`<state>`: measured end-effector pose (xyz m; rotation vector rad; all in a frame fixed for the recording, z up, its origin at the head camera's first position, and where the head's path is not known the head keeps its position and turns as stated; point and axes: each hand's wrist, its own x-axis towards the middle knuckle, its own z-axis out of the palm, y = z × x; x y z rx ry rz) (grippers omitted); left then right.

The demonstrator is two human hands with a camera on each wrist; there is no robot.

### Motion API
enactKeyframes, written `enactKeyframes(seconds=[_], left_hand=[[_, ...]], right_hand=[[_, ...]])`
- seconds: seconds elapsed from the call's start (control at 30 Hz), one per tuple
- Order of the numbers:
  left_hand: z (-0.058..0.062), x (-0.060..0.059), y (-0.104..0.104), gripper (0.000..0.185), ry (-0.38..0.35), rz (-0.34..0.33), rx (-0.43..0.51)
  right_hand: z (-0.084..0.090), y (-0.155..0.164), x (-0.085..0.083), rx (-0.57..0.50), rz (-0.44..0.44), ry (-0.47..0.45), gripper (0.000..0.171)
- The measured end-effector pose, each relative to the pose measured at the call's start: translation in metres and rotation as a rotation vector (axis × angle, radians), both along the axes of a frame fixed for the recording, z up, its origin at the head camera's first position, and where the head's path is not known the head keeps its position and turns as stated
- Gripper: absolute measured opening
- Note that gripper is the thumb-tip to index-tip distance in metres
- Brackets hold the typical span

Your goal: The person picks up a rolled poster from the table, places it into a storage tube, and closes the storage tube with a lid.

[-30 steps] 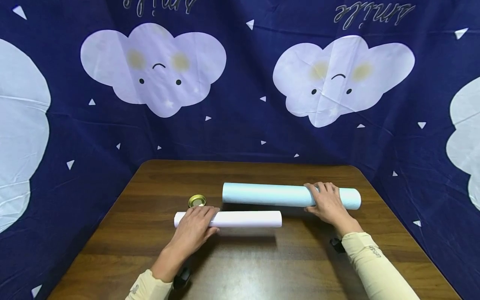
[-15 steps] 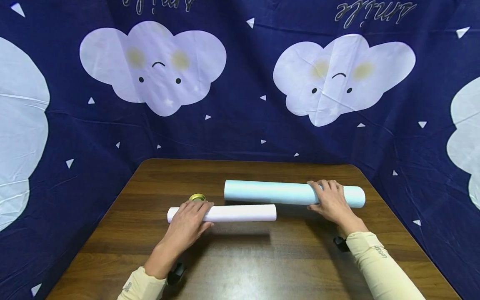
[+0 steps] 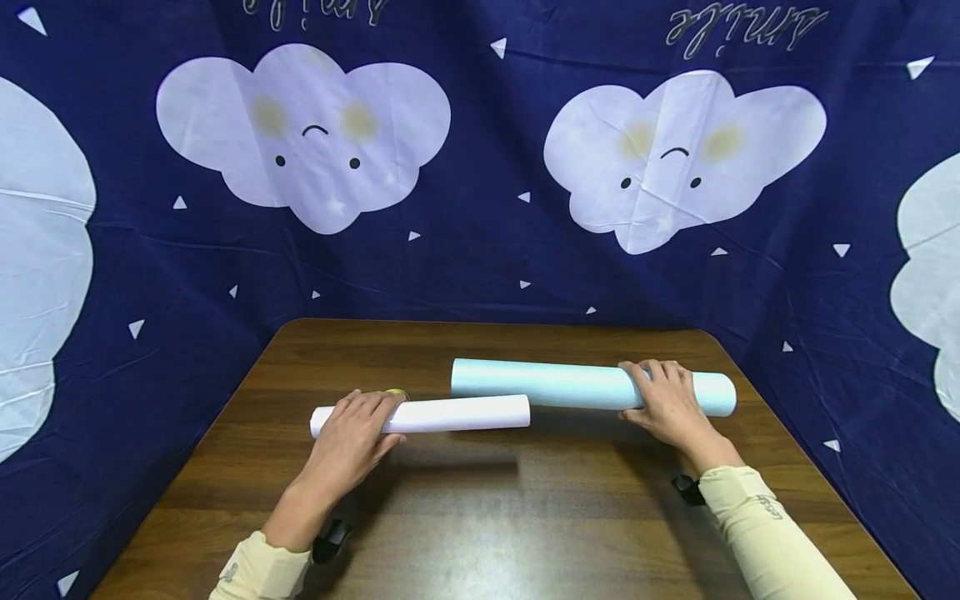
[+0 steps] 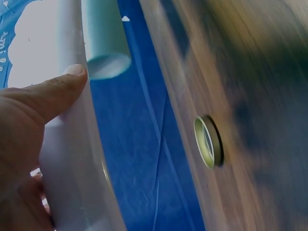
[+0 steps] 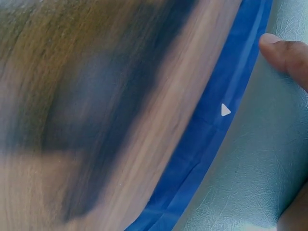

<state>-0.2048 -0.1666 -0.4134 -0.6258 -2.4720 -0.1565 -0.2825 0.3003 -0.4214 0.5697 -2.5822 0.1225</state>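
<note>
My left hand (image 3: 349, 437) grips a smooth white roll (image 3: 465, 413) near its left end, fingers over the top. The white roll hangs above the table, its shadow apart below it. My right hand (image 3: 669, 404) grips a thicker light blue roll (image 3: 540, 383) right of its middle, also raised off the table. In the right wrist view, the light blue roll (image 5: 250, 159) has a creased, leather-like surface. From the head, the white roll's right end overlaps the blue roll's lower left edge; I cannot tell if they touch.
A gold round lid (image 4: 207, 142) lies on the wooden table (image 3: 480, 517), mostly hidden behind the left hand and white roll in the head view. A dark blue curtain (image 3: 495, 167) with white clouds hangs behind the table.
The left hand has carried the white roll left and farther back, tilting its right end up slightly. The right hand has shifted the light blue roll slightly right. The lid has become mostly covered.
</note>
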Motion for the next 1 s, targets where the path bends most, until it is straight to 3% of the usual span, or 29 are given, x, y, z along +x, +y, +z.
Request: enactKeyframes(seconds=[0.27, 0.67, 1.0], left_hand=[[0.000, 0.001, -0.021, 0.058, -0.011, 0.036, 0.011], [-0.001, 0.003, -0.041, 0.058, 0.044, 0.026, 0.040], [0.001, 0.003, -0.055, 0.057, 0.043, 0.037, 0.043]], right_hand=[[-0.001, 0.004, 0.001, 0.004, 0.005, 0.018, 0.082], [0.000, 0.010, 0.002, 0.012, -0.018, -0.019, 0.080], [-0.001, 0.015, 0.003, 0.005, -0.023, -0.023, 0.081]])
